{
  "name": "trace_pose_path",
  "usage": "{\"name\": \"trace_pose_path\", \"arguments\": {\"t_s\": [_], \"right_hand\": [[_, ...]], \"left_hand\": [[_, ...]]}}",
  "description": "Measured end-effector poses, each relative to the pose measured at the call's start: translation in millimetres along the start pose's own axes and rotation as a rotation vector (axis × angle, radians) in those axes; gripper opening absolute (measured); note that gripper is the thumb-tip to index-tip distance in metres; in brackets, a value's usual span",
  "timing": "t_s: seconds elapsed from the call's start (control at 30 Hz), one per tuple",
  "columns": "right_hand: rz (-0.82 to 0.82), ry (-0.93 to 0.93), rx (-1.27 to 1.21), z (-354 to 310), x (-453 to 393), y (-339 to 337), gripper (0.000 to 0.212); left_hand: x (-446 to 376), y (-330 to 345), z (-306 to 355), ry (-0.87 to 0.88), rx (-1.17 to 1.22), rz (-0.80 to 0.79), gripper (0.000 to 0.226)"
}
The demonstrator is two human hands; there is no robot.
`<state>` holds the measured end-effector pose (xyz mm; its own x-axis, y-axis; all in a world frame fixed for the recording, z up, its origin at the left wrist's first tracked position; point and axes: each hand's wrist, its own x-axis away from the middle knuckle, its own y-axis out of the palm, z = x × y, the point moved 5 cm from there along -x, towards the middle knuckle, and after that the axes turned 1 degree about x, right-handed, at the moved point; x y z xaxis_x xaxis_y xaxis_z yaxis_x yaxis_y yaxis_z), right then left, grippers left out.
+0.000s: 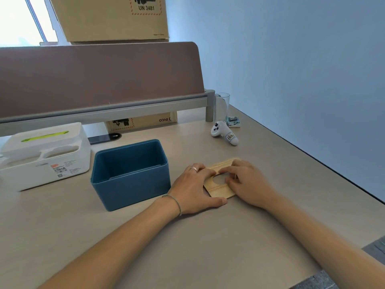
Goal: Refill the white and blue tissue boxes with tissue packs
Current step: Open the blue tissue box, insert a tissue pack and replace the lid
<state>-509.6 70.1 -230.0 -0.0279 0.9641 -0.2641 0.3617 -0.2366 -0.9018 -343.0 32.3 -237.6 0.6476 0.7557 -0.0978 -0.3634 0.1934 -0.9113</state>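
The blue tissue box point(133, 190) stands uncovered in the middle of the desk, and I see no tissue pack inside it. Its wooden lid point(221, 191), with a round hole, lies flat on the desk just right of the box. My left hand point(195, 187) rests on the lid's left side and my right hand point(248, 182) on its right side, fingers pressing it down. The white tissue box point(44, 161) sits at the far left with its lid on and a green strip showing in the slot.
A white handheld controller point(224, 133) and an empty glass point(221, 107) stand at the back right. A brown divider panel point(100, 78) runs along the desk's rear, cardboard boxes point(108, 17) behind it. The desk's right edge point(312, 155) runs diagonally beside the wall.
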Motion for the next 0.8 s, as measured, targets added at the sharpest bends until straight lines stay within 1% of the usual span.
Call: {"name": "trace_pose_path", "arguments": {"t_s": [0.17,0.27,0.4,0.53,0.6,0.67,0.8], "right_hand": [[0.005,0.002,0.023,-3,2,-3,0.033],[0.035,-0.002,0.019,-9,0,-13,0.039],[0.122,-0.028,0.04,-28,-10,-35,0.04],[0.172,-0.09,0.06,-65,-22,-53,0.04],[0.171,-0.127,0.061,-92,-30,-54,0.039],[0.159,-0.172,0.068,-121,-37,-50,0.04],[0.122,-0.289,0.059,-184,-47,-35,0.045]], "left_hand": [[-3,-7,11,0.022,-0.117,-0.072,0.093],[-3,-17,23,0.053,-0.172,-0.073,0.095],[2,-48,41,0.129,-0.236,0.022,0.084],[19,-97,43,0.227,-0.397,0.182,0.068],[32,-122,32,0.202,-0.473,0.24,0.061],[48,-143,14,0.136,-0.54,0.264,0.056],[90,-175,-24,0.001,-0.587,0.304,0.049]]}}
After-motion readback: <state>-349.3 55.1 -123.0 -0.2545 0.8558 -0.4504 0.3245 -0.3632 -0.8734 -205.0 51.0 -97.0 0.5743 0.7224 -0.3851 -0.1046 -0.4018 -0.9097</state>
